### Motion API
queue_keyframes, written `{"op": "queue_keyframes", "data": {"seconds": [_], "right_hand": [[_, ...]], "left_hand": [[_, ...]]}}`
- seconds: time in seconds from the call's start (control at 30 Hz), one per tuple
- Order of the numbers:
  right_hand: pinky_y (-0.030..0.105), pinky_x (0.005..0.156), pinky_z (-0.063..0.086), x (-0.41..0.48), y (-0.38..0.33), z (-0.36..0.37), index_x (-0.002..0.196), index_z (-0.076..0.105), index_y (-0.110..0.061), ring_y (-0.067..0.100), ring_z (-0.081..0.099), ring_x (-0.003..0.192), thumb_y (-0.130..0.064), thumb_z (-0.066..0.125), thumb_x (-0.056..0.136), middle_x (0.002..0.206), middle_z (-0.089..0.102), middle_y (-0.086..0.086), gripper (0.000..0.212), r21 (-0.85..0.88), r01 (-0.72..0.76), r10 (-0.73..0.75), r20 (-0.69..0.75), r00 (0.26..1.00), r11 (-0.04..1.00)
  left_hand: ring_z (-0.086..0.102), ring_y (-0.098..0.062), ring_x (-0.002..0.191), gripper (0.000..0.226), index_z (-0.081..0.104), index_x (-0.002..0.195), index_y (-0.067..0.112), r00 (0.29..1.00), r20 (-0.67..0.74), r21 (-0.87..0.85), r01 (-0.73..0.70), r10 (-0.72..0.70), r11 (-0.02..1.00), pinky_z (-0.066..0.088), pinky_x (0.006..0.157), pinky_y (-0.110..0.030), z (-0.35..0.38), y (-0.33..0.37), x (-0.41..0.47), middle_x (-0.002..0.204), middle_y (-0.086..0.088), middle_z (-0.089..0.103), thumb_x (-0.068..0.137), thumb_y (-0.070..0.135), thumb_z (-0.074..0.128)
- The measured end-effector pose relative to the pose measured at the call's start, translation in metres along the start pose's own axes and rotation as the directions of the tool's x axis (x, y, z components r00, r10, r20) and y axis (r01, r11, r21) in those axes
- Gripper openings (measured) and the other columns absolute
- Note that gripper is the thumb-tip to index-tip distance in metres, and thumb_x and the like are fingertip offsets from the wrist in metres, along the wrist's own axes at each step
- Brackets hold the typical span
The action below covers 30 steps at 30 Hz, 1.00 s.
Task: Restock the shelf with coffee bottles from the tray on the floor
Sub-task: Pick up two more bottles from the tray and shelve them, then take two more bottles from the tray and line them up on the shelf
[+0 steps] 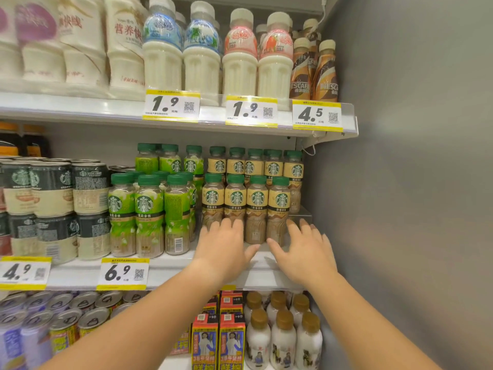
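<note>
Several cream-labelled coffee bottles [257, 206] with green caps stand in rows at the right end of the middle shelf [170, 265]. My left hand [222, 245] is spread open with its fingertips against the lower parts of the two left front bottles. My right hand [306, 248] is open too, fingers spread beside the rightmost front bottle [278, 206]. Neither hand holds anything. The tray on the floor is out of view.
Green-labelled bottles [149, 214] and stacked cans [53, 209] fill the shelf to the left. Milk bottles [202, 54] stand above, cartons [218, 340] and small white bottles [282, 337] below. A grey wall [413, 182] closes the right side.
</note>
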State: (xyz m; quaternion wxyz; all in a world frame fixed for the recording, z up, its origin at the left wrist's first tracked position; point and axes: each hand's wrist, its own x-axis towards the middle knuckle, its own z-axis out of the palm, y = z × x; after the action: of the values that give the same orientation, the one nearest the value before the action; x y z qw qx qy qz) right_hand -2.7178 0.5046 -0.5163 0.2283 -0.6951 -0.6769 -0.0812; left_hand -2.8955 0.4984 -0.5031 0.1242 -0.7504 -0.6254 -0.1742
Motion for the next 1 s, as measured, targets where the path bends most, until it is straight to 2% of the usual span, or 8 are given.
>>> {"op": "queue_keyframes", "data": {"seconds": [0.1, 0.2, 0.3, 0.43, 0.57, 0.8, 1.0], "right_hand": [[0.051, 0.125, 0.009, -0.025, -0.001, 0.003, 0.159, 0.019, -0.029, 0.030, 0.006, 0.155, -0.072, 0.023, 0.092, 0.169, 0.010, 0.009, 0.079, -0.048, 0.044, -0.045, -0.023, 0.999, 0.998], [0.050, 0.125, 0.002, -0.055, -0.005, 0.010, 0.160, 0.012, -0.031, 0.028, -0.005, 0.156, -0.072, 0.023, 0.092, 0.170, -0.004, 0.008, 0.080, -0.054, 0.053, -0.056, -0.057, 0.997, 0.997], [0.050, 0.125, 0.003, -0.087, -0.013, 0.021, 0.160, 0.010, -0.029, 0.030, -0.003, 0.156, -0.072, 0.023, 0.090, 0.170, -0.004, 0.010, 0.083, -0.069, 0.036, -0.041, -0.073, 0.997, 0.997], [0.053, 0.123, 0.013, -0.136, -0.027, 0.040, 0.159, 0.024, -0.026, 0.036, 0.015, 0.154, -0.068, 0.030, 0.088, 0.167, 0.016, 0.017, 0.083, -0.084, 0.009, -0.017, -0.093, 0.996, 0.996], [0.052, 0.123, 0.016, -0.186, -0.041, 0.070, 0.158, 0.029, -0.023, 0.036, 0.017, 0.153, -0.065, 0.035, 0.088, 0.166, 0.019, 0.017, 0.082, -0.077, -0.006, 0.000, -0.081, 0.997, 0.997], [0.055, 0.120, 0.023, -0.286, -0.056, 0.154, 0.156, 0.033, -0.020, 0.040, 0.025, 0.150, -0.061, 0.037, 0.087, 0.164, 0.023, 0.021, 0.081, -0.127, -0.003, 0.020, 0.132, 0.991, 0.992], [0.054, 0.117, 0.032, -0.372, -0.057, 0.250, 0.154, 0.036, -0.019, 0.039, 0.030, 0.148, -0.062, 0.038, 0.085, 0.162, 0.029, 0.020, 0.081, -0.132, -0.047, 0.094, 0.376, 0.922, 0.990]], "left_hand": [[0.024, -0.038, 0.147, 0.084, 0.021, 0.156, 0.022, 0.995, -0.059, 0.096, -0.073, 0.079, 0.993, 0.018, 0.118, -0.061, 0.008, -0.019, -0.023, 0.156, -0.013, 0.034, 0.091, 0.075, 0.021], [0.007, -0.038, 0.153, 0.085, 0.008, 0.160, 0.028, 0.986, -0.093, 0.068, -0.129, 0.135, 0.989, 0.013, 0.120, -0.062, 0.020, -0.034, -0.045, 0.167, -0.014, 0.014, 0.090, 0.075, 0.013], [0.015, -0.041, 0.152, 0.083, 0.016, 0.160, 0.026, 0.981, -0.112, 0.034, -0.155, 0.158, 0.987, 0.019, 0.119, -0.062, 0.033, -0.044, -0.072, 0.165, -0.018, 0.016, 0.092, 0.073, 0.016], [0.031, -0.045, 0.145, 0.082, 0.033, 0.155, 0.017, 0.969, -0.111, 0.016, -0.218, 0.219, 0.976, 0.029, 0.113, -0.064, 0.052, -0.059, -0.120, 0.160, -0.023, 0.029, 0.092, 0.069, 0.027], [0.030, -0.045, 0.145, 0.080, 0.033, 0.155, 0.015, 0.960, -0.100, -0.014, -0.263, 0.260, 0.965, 0.028, 0.114, -0.063, 0.079, -0.079, -0.171, 0.161, -0.023, 0.028, 0.093, 0.065, 0.033], [0.031, -0.045, 0.145, 0.080, 0.032, 0.155, 0.012, 0.953, 0.140, -0.060, -0.264, 0.270, 0.963, 0.030, 0.113, -0.062, 0.171, -0.119, -0.274, 0.159, -0.025, 0.030, 0.093, 0.062, 0.031], [0.035, -0.045, 0.143, 0.079, 0.033, 0.155, 0.011, 0.891, 0.400, -0.092, -0.191, 0.212, 0.977, 0.033, 0.111, -0.062, 0.260, -0.138, -0.361, 0.159, -0.024, 0.032, 0.094, 0.060, 0.029]]}}
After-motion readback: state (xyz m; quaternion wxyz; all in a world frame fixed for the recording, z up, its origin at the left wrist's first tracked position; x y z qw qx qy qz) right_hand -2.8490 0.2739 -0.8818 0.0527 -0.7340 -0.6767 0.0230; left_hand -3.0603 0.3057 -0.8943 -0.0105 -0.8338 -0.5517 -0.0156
